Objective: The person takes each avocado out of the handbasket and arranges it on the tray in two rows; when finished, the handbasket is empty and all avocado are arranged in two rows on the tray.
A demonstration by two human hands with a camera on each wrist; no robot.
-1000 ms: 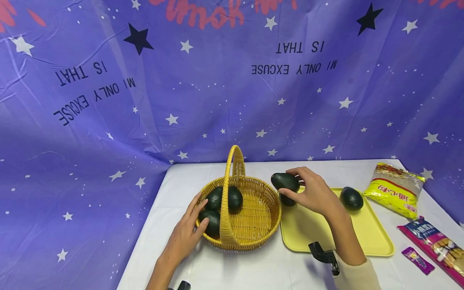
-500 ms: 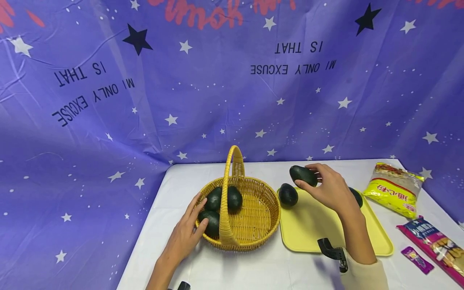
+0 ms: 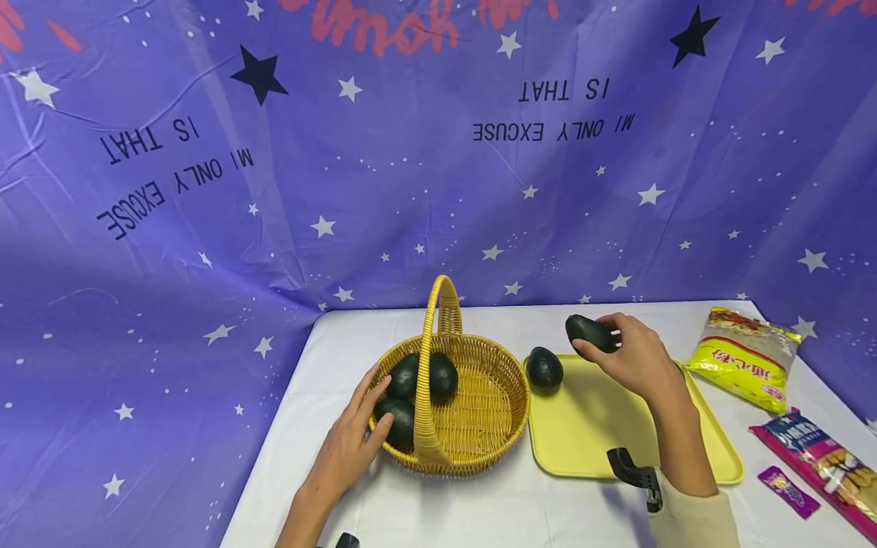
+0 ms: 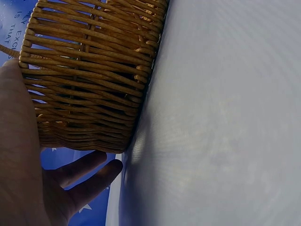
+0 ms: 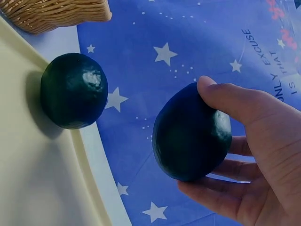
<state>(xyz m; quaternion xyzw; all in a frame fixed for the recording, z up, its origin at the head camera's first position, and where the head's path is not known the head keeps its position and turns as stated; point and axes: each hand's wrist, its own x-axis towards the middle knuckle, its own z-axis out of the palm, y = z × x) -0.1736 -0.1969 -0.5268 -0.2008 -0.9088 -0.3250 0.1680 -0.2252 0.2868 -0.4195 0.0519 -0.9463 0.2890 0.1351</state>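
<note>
My right hand [image 3: 633,356] holds a dark green avocado [image 3: 589,333] between thumb and fingers, raised over the far edge of the yellow tray [image 3: 582,449]. Another avocado [image 3: 544,370] lies at the tray's far left corner, beside the basket. A further one on the tray's right is almost wholly hidden behind my right wrist. My left hand [image 3: 348,438] grips the left rim of the wicker basket [image 3: 479,460], thumb and some fingers over the rim. In the left wrist view, two fingers [image 4: 96,181] extend along the outside. Three avocados [image 3: 396,422] lie in the basket's left half.
The basket's tall arched handle [image 3: 426,380] stands upright across it. Right of the tray lie a yellow food bag [image 3: 743,361], a pink and blue snack packet [image 3: 818,464] and a small purple packet [image 3: 788,491]. A purple star-printed cloth [image 3: 411,190] hangs behind the white table [image 3: 493,510].
My right hand has carried its avocado rightward, away from the basket and over the tray, uncovering the avocado at the tray's left corner and covering the right one. The left hand stays put.
</note>
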